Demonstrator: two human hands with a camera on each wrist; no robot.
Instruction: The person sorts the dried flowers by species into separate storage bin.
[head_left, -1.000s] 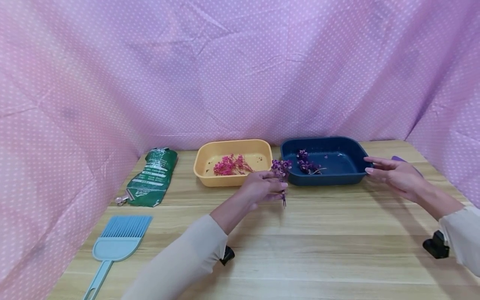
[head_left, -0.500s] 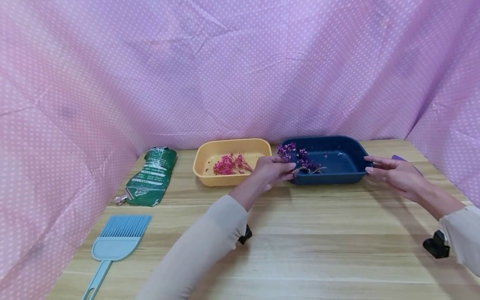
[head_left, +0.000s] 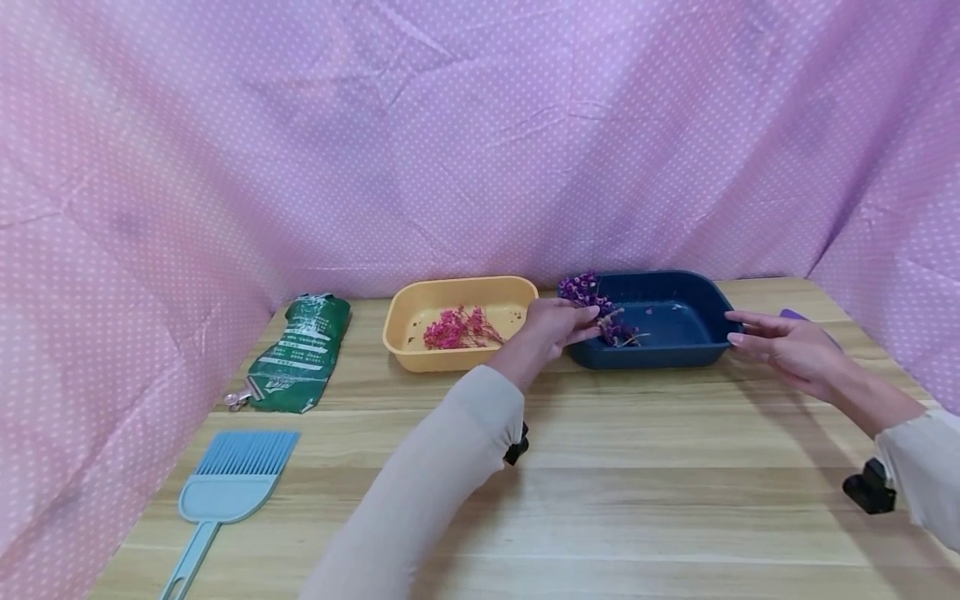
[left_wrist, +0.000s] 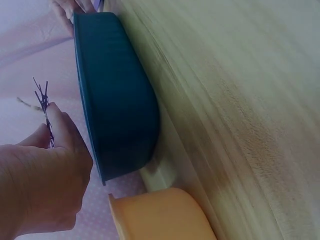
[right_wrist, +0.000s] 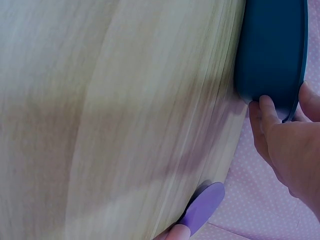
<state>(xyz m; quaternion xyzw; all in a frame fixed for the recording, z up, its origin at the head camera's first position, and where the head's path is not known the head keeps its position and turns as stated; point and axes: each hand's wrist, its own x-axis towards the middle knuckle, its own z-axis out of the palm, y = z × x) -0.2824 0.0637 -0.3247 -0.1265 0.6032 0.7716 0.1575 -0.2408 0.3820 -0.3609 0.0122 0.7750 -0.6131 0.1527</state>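
Observation:
My left hand (head_left: 553,327) pinches a small bunch of purple dried flowers (head_left: 581,289) over the left end of the dark blue tray (head_left: 652,357). The thin dark stems (left_wrist: 45,102) stick out between thumb and fingers in the left wrist view. Another purple bunch (head_left: 617,333) lies inside that tray, partly behind the held one. My right hand (head_left: 798,354) touches the tray's right end; its fingers lie against the outer wall in the right wrist view. To the left, a yellow tray (head_left: 427,361) contains pink dried flowers (head_left: 456,327) and small dark bits.
A green packet (head_left: 300,358) with a metal clip (head_left: 242,396) lies at the table's left side. In front of it is a light blue brush (head_left: 228,492). Something purple and rounded (right_wrist: 204,207) lies beyond my right hand. Pink dotted cloth (head_left: 480,142) hangs behind the table.
My left hand has carried the purple dried flowers up, away from me and slightly right, from in front of the trays to above the blue one. My right hand stays at the tray's end.

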